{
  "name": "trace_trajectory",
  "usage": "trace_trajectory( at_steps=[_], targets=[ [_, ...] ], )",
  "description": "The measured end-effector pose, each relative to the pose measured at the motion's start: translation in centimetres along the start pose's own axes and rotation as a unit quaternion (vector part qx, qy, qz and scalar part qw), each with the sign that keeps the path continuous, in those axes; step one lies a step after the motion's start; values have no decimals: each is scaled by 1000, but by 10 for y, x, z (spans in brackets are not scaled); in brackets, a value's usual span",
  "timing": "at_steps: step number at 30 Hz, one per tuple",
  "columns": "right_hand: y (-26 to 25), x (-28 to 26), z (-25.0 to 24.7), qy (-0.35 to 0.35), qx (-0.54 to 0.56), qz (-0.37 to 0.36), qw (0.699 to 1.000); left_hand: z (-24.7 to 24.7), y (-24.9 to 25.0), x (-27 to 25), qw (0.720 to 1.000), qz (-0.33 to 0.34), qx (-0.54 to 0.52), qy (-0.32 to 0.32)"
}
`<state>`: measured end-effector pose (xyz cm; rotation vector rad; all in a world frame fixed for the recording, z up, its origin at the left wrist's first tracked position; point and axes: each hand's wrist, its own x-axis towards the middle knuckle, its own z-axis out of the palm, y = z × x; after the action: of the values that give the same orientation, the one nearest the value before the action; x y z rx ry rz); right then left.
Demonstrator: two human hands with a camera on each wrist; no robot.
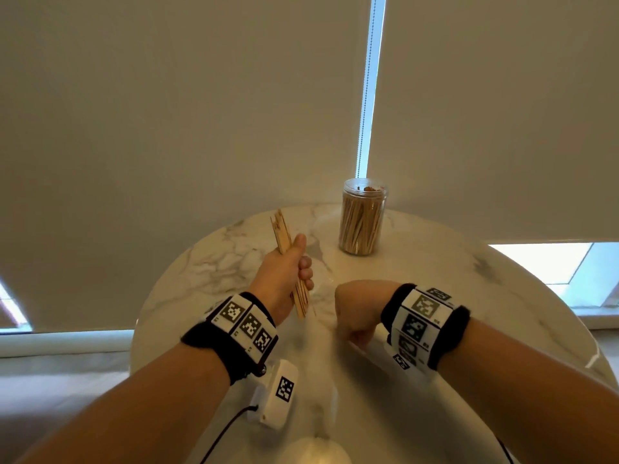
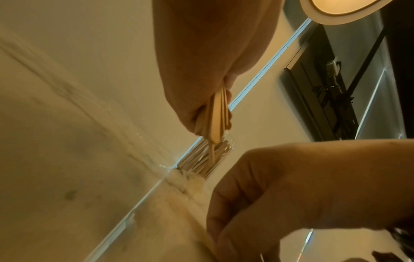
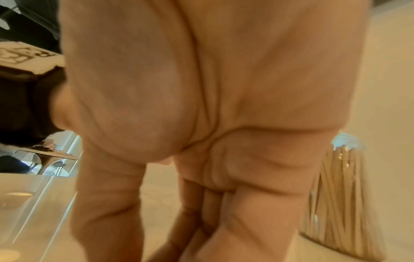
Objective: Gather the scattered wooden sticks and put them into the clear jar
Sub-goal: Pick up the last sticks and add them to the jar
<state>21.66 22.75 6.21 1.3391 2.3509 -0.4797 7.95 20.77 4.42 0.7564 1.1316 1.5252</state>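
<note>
Most of my head view is taken up by a pale roller blind (image 1: 187,112), with a bright slit and a bead chain (image 1: 365,95) running down right of centre. Below it sits the round marble desk (image 1: 469,279), filling the lower middle of the frame.

My two forearms come in from the bottom corners, each with a black wrist band (image 1: 241,333) carrying white coded tags. A small white tagged box (image 1: 278,393) with a black cable sits under my left wrist.

The clear jar (image 1: 362,217) stands upright on the far part of the desk, just above centre, its top open and packed with thin wooden sticks — it is apart from both hands.

My left hand (image 1: 284,272) is left of centre, raised over the desk, its fingers (image 1: 305,266) and thumb clamped round a bundle of wooden sticks (image 1: 283,234). The bundle pokes out above the fist toward the upper left and below it toward my wrist. The left wrist view shows the flat ends of those sticks (image 2: 216,113) fanning out of the fist.

My right hand (image 1: 356,313) is just right of centre, turned knuckles-up and bent down onto the desk. In the right wrist view its fingers (image 3: 235,212) point down at the surface, close together — I cannot tell whether they pinch anything there.
</note>
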Motion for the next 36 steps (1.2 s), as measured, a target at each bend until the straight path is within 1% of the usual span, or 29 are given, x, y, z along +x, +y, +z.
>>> trace_trajectory(
  at_steps=[2, 3, 4, 5, 6, 7, 8, 9, 10, 13, 15, 18, 19, 21, 22, 23, 25, 27, 31, 33, 36],
  targets=[
    [3, -8, -3, 33, 12, 11, 999, -1, -1, -8, 1000, -10, -4, 7],
    [6, -13, -7, 59, 50, 14, 997, -1, -2, -10, 1000, -12, 1, 17],
    [10, -17, -13, 100, 106, 13, 989, -1, -3, -12, 1000, -9, 7, 25],
    [12, -22, -19, 155, 167, 6, 974, 0, -3, -14, 1000, -5, 9, 30],
    [13, -27, -25, 213, 223, -9, 951, 1, -3, -15, 999, -1, 6, 32],
    [11, -32, -29, 261, 265, -28, 928, 4, -2, -17, 1000, 1, 0, 31],
    [8, -35, -31, 293, 288, -48, 910, 7, -2, -19, 1000, 1, -8, 29],
    [4, -37, -31, 313, 291, -64, 902, 12, -1, -21, 999, 1, -23, 24],
    [-1, -36, -29, 325, 277, -72, 902, 16, 0, -23, 999, 0, -40, 21],
    [-13, -28, -21, 356, 188, -72, 912, 29, 3, -27, 998, -8, -58, 21],
    [-14, -27, -17, 368, 182, -73, 909, 30, 1, -26, 999, -12, -42, 32],
    [-7, -32, -15, 342, 253, -94, 900, 23, 1, -22, 998, 7, -40, 46],
    [-4, -35, -15, 316, 258, -93, 908, 21, 3, -20, 997, 17, -59, 51],
    [-1, -39, -14, 240, 216, -81, 943, 21, 8, -19, 992, 32, -104, 64],
    [-2, -39, -14, 212, 202, -78, 953, 23, 10, -20, 991, 36, -117, 61],
    [-4, -39, -13, 204, 208, -89, 953, 25, 11, -21, 991, 37, -120, 51],
    [-9, -37, -11, 222, 245, -126, 935, 32, 10, -23, 994, 34, -100, 19],
    [-14, -36, -10, 252, 248, -149, 923, 36, 9, -24, 996, 30, -80, -8],
    [-12, -39, -10, 287, 233, -160, 915, 37, 14, -25, 994, 13, -97, -46],
    [-8, -34, -10, 302, 244, -151, 909, 37, 16, -26, 993, 0, -98, -66],
    [-1, -23, -7, 340, 258, -103, 899, 40, 16, -27, 992, -27, -86, -87]
  ],
)
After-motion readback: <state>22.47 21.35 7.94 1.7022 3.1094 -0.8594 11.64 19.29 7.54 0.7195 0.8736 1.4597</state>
